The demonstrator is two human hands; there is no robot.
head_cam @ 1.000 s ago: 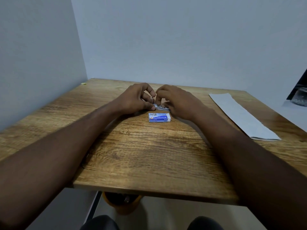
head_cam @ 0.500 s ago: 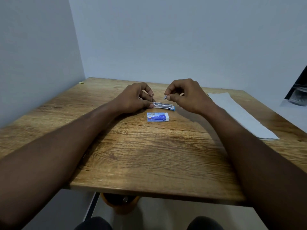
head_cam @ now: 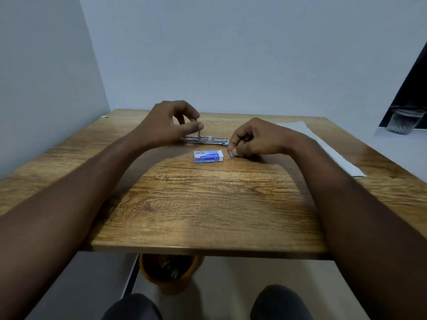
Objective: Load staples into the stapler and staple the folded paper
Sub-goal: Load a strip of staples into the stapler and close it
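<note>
An opened metal stapler (head_cam: 205, 140) lies flat on the wooden table (head_cam: 208, 204), with a thin upright part rising from its middle. My left hand (head_cam: 171, 122) pinches the top of that upright part between thumb and forefinger. A small blue and white staple box (head_cam: 208, 156) sits just in front of the stapler. My right hand (head_cam: 253, 138) is low on the table to the right of the box and pinches a small strip of staples (head_cam: 231, 153) at its fingertips. The folded white paper (head_cam: 323, 146) lies at the table's right side.
Grey walls close the table in at the left and back. A glass (head_cam: 403, 122) stands on a white ledge at the far right. An orange bin (head_cam: 168, 271) sits on the floor under the table's front edge, above my knees.
My right hand has come down from above the stapler's front end to the table right of the staple box. My left hand has lifted, still pinching the upright part.
</note>
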